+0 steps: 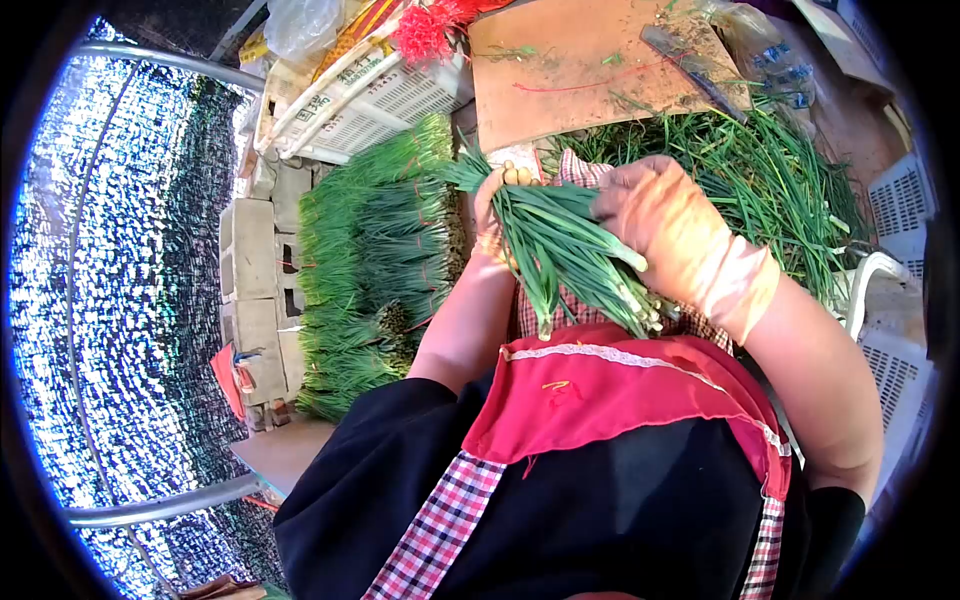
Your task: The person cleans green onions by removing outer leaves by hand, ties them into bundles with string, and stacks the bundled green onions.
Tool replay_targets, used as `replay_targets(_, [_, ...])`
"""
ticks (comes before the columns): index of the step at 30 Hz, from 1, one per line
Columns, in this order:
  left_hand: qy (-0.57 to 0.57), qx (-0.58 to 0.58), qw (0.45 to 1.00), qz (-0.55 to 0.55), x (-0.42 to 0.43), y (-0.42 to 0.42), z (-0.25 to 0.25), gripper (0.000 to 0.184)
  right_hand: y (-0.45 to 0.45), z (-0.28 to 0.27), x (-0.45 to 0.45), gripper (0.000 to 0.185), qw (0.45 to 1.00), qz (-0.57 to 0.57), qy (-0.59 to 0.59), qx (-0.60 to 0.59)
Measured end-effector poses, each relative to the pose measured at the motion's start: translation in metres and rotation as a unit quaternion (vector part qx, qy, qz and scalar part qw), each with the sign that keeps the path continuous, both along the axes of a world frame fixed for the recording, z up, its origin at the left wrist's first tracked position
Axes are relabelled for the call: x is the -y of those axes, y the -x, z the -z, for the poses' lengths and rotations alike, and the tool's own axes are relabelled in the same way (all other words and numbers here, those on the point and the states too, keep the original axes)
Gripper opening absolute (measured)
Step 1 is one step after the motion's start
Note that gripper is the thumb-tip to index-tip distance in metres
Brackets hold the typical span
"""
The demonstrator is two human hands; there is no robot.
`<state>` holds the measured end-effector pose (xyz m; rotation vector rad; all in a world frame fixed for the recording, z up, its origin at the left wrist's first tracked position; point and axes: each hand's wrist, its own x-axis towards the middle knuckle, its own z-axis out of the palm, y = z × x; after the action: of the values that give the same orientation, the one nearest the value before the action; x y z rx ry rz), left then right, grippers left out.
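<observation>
A loose bunch of garlic chives (575, 235) lies across my lap, with pale cut ends towards my apron and green tips pointing away. My left hand (497, 205), in a thin glove, is wrapped round the leafy part. On the other side my gloved right hand (670, 235) has its fingers curled in against the leaves; its fingertips are partly hidden. Beyond my right hand spreads a heap of loose chives (770, 190). To my left, tied bundles of chives (385, 240) stand packed in rows.
A brown board (570, 75) lies ahead, with a long-bladed knife (692, 72) at its right edge. Red raffia (430, 32) sits over a white plastic crate (385, 100). Concrete blocks (253, 250) line the left, beside a shade net (140, 300). Another crate (890, 385) is at right.
</observation>
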<state>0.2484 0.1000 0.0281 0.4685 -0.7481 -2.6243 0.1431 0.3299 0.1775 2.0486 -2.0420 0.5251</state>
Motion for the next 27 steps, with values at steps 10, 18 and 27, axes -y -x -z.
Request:
replay_targets(10, [-0.094, 0.049, 0.991, -0.086, -0.005, 0.005, -0.032, 0.014, 0.093, -0.018, -0.079, 0.030, 0.865, 0.466, -0.070, 0.171])
replay_targets(18, [0.194, -0.003, 0.981, 0.007, -0.031, 0.046, -0.166, 0.019, 0.037, -0.062, -0.070, 0.099, 0.859, 0.161, 0.089, 0.477])
replay_targets(27, [0.546, -0.105, 0.815, 0.165, -0.152, 0.097, -0.293, 0.046, 0.035, -0.060, -0.045, 0.071, 0.703, 0.003, 0.213, 0.679])
